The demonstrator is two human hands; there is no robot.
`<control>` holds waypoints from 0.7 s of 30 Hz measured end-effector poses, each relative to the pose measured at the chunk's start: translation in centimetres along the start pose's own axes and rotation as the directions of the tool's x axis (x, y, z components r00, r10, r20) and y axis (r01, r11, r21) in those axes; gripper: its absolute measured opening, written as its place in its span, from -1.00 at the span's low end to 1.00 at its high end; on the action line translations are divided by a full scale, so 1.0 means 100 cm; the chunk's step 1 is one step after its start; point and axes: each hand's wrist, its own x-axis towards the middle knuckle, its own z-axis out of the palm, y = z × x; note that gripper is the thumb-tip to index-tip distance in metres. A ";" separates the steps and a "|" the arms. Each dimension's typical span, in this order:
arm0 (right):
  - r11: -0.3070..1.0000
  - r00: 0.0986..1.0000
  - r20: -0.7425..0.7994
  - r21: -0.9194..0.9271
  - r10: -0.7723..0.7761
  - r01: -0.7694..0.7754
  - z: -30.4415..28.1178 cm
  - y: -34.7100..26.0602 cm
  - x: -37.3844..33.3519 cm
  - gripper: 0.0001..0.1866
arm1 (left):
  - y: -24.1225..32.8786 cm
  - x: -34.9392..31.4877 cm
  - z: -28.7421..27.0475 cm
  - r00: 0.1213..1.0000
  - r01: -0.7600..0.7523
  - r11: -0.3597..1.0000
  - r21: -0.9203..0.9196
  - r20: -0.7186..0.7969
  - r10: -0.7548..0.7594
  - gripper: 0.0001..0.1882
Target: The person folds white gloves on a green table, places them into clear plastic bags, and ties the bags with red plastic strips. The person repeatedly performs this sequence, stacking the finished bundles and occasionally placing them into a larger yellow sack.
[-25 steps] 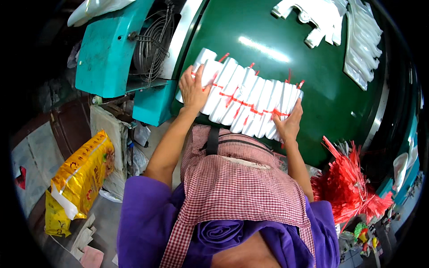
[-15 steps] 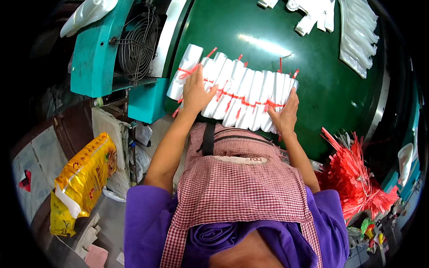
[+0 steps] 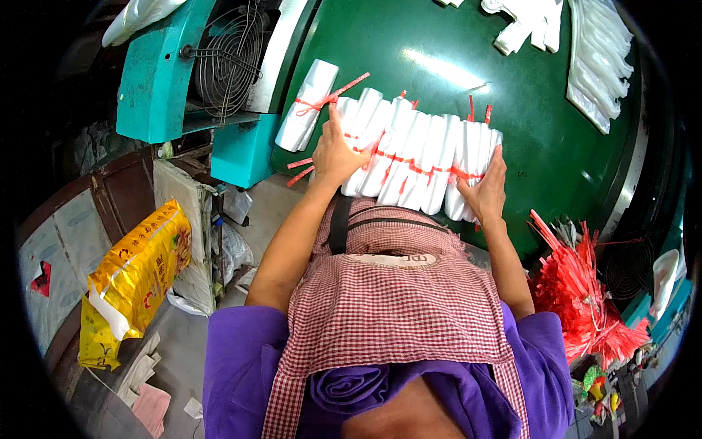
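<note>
A row of white plastic bag bundles [image 3: 404,139], each rolled and tied with red strips, lies side by side near the front edge of the green table. Pressed to the row's left end is my left hand [image 3: 338,155], its thumb over the bundles and its fingers along the outer side. My right hand [image 3: 485,192] clasps the right end, thumb on the near side and fingers around the outer edge. The row is held between both hands. One separate tied bundle [image 3: 298,126] lies just left of my left hand, tilted, apart from the row.
The green table [image 3: 545,164] carries loose white bags [image 3: 537,29] and a fanned stack of clear bags [image 3: 598,69] farther back. A teal machine frame with a wire-guarded fan [image 3: 230,66] borders the left. Red tie strips [image 3: 578,293] hang in a bunch at right. A yellow sack [image 3: 142,267] stands lower left.
My left hand has moved right with the row's left end, and a gap has opened beside the separate bundle. My right hand stays at the right end. The view has shifted slightly.
</note>
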 end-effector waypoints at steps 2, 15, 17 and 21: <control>1.000 0.999 0.019 0.007 0.026 -0.026 -0.001 0.001 -0.001 0.19 | -0.003 -0.001 0.005 1.000 -0.003 1.000 0.005 -0.028 0.003 0.24; 0.992 1.000 -0.006 0.130 0.006 -0.005 0.041 -0.028 0.006 0.13 | 0.020 -0.008 0.041 0.998 -0.031 0.998 -0.061 0.052 0.034 0.09; 0.982 0.999 -0.040 0.191 0.003 0.005 0.046 -0.028 0.007 0.15 | 0.024 -0.009 0.035 0.993 0.059 0.993 -0.104 0.109 -0.047 0.08; 0.859 0.979 -0.086 0.471 -0.182 0.201 0.038 -0.028 0.012 0.07 | 0.027 -0.020 0.036 0.997 0.072 0.966 -0.247 0.010 -0.072 0.09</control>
